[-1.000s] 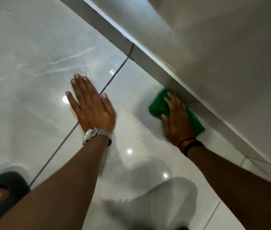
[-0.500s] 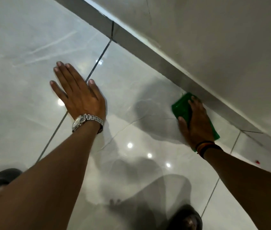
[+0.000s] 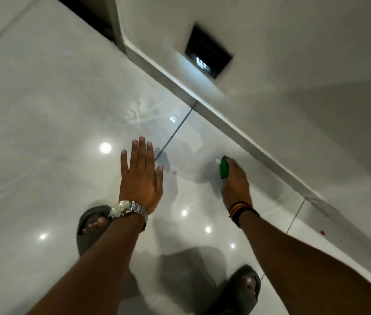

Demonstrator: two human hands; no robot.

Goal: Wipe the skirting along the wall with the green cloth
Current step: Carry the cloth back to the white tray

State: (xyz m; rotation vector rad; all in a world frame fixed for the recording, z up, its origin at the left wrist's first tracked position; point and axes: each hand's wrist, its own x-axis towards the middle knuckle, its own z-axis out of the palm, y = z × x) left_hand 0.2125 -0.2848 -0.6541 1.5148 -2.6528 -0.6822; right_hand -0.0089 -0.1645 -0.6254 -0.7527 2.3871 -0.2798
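While the left hand lies flat and empty with fingers spread over the glossy floor tile, the right hand clutches the bunched green cloth just off the grey skirting, not touching it. Judging by the long strip running on toward the wall corner, much wiping looks left; which parts are already clean cannot be told.

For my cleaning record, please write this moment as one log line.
left hand flat on floor | right hand holding green cloth | cloth off skirting | wiping paused
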